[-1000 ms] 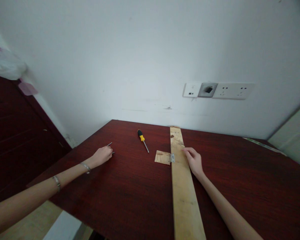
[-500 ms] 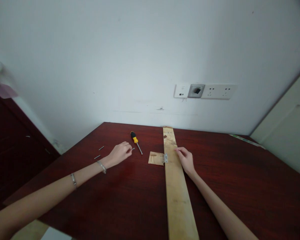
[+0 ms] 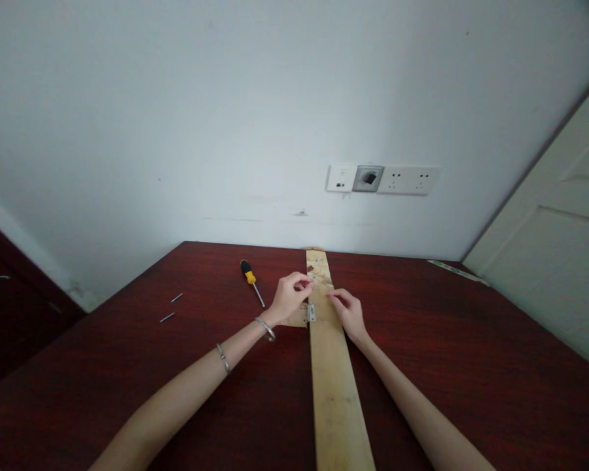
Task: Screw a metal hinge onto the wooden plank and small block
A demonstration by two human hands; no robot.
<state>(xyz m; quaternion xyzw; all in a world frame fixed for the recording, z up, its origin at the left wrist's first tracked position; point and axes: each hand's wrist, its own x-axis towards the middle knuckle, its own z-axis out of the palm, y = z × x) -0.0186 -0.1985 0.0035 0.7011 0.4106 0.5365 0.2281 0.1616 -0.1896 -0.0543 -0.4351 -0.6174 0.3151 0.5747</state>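
Observation:
A long pale wooden plank lies on the dark red table, running away from me. A small metal hinge joins it to a small wooden piece on its left. My left hand hovers over that small piece, fingers pinched on a small screw held near the plank's left edge. My right hand rests on the plank just right of the hinge, fingers curled and pressing down. A yellow-and-black screwdriver lies left of my left hand.
Two loose screws lie on the table at the far left. A white wall with a row of sockets stands behind the table. A pale door is at the right, dark wooden furniture at the left.
My left hand picked a screw from the left of the table and carried it right, past the screwdriver, to the hinge. My right hand stayed on the plank. The view turned left.

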